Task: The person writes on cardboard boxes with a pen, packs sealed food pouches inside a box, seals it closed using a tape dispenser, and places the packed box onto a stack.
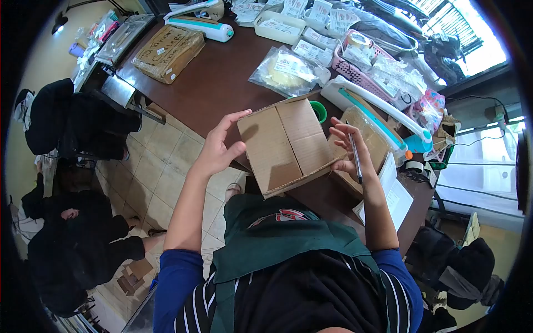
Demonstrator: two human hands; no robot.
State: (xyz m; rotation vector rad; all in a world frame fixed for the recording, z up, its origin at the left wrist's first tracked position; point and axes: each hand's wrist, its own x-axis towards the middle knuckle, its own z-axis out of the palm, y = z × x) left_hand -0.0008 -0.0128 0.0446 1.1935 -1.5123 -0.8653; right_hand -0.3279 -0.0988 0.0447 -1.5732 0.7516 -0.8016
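Note:
An open cardboard box (272,150) with its inner flaps folded flat over the bottom is tilted before me, above the table's front edge. My left hand (218,145) is at its left side, fingers stretched out and thumb apart, the fingertips by the upper left corner. Whether they press on the cardboard I cannot tell. On the right, my right hand (351,149) has a pen (355,158) tucked between its curled fingers, tip downward, and is close to the box's right corner. A green roll (318,111) shows just behind the box.
On the brown table (233,72) lie a taped carton (168,54), packed bags (286,69), a pink basket (355,72) and a long white-and-teal device (377,114). White papers (391,197) are right of my forearm. People in dark clothes sit at left.

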